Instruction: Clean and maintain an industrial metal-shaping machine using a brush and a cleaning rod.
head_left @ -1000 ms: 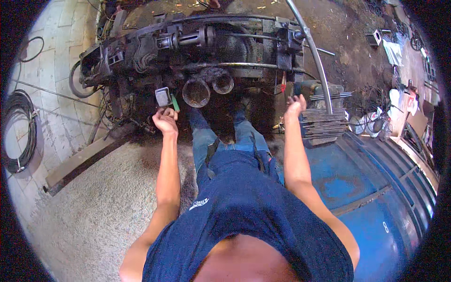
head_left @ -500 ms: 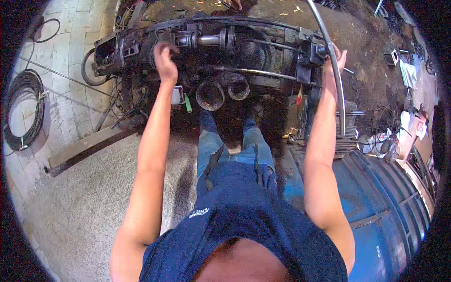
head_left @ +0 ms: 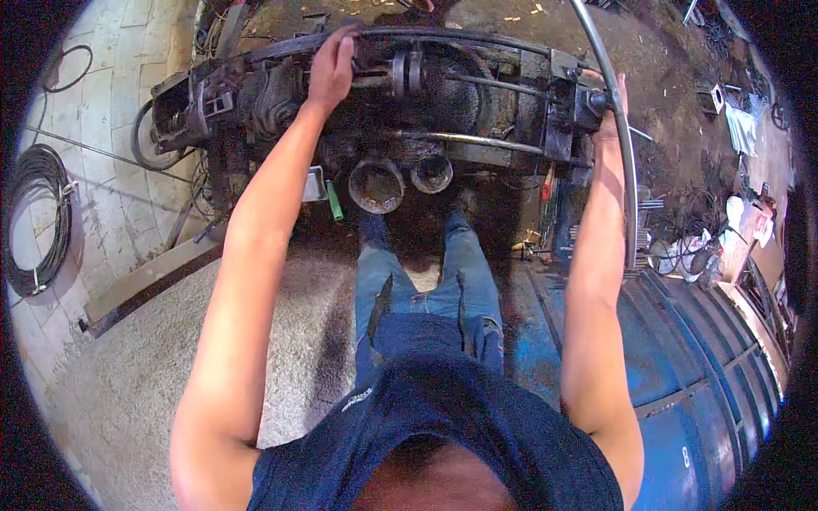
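"Left hand (head_left: 332,72) has moved farther across the machine (head_left: 407,75). Where's that?"
"At twelve o'clock. That hand's at eleven, the right hand (head_left: 608,126) near two, well apart; whether either grips, I can't tell."
"Which step?"
"Probably setting both hands. The next move calls for sure holds."
"And outward?"
"Bar (head_left: 629,187) near two, cups (head_left: 377,203) just below the machine."

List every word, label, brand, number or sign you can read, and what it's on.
Blue metal panel: one white character, readable, left unquoted.
Dark blue shirt: small white print, too blurred to read.
Red-and-white item, far right: any print too small to read.
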`<state>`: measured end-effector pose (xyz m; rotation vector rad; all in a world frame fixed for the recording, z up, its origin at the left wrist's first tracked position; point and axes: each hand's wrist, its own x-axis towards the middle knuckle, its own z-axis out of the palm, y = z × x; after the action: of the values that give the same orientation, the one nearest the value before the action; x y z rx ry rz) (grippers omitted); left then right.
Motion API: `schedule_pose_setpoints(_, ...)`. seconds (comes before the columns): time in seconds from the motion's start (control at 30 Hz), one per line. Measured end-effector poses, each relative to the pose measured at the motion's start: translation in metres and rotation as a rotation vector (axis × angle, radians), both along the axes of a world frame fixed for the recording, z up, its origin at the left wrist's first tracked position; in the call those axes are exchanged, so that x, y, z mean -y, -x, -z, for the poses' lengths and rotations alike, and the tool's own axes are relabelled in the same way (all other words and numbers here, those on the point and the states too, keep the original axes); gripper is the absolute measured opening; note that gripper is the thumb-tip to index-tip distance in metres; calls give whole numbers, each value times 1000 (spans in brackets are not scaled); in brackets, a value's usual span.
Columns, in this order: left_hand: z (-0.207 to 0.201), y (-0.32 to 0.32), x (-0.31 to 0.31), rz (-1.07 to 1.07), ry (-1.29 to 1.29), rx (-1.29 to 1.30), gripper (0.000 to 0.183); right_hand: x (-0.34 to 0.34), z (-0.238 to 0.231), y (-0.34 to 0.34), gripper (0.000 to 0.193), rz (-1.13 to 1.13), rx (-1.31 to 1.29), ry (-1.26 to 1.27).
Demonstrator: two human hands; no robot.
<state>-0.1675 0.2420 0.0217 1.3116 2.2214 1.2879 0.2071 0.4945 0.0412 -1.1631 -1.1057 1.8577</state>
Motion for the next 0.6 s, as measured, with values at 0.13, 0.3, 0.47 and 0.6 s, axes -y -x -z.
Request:
schedule_pose_setpoints(0.13, 6, -1, -1, -108, 48, 128, 45, -15, 44, -15, 60, -79, 28, -40)
schedule_pose_setpoints(0.3, 12, 2, -3, -136, -30, 11, 46, -20, 58, -19, 55, -186, 78, -49)
schedule_pose_setpoints(0.47, -1, -9, -4, -150, 43, -50, 46, -12, 49, -13, 49, -93, 200, 18)
schedule_pose_setpoints(0.6, 0, -8, -3, -170, 76, -57, 45, -2, 44, -2, 35, -28, 89, -165)
